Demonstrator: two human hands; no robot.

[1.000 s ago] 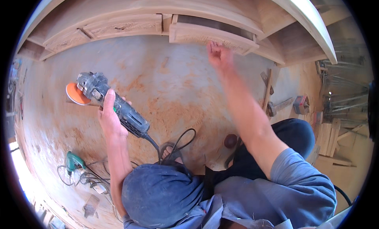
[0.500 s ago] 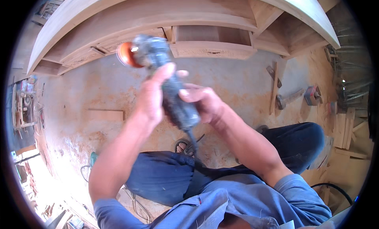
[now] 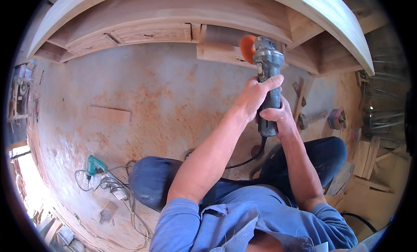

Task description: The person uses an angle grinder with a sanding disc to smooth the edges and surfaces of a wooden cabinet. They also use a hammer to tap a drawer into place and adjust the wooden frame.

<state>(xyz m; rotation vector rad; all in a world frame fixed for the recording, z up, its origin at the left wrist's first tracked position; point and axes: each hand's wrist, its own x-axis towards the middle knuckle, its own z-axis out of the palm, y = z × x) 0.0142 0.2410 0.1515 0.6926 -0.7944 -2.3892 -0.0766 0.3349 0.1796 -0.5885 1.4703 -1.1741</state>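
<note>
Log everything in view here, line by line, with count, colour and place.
grinder: 1, black and grey, in both hands
disc: 1, orange, on the grinder's head
cabinet: 1, pale wood, across the top
pulled-out drawer: 1, pale wood, partly behind the grinder
closed drawer fronts: at least 2, pale wood, cabinet's left
corded power tool: 1, green, floor, lower left
cables: several, mostly dark, beside it
board: 1, brown, floor, left
box: 1, red and dark, floor, right
wood pieces: several, pale, far right
edge clutter: too small to tell
shirt: 1, blue, lower middle
trousers: 1 pair, dark blue, either side
left hand: 1, bare, grinder's middle
right hand: 1, bare, grinder's rear
</note>
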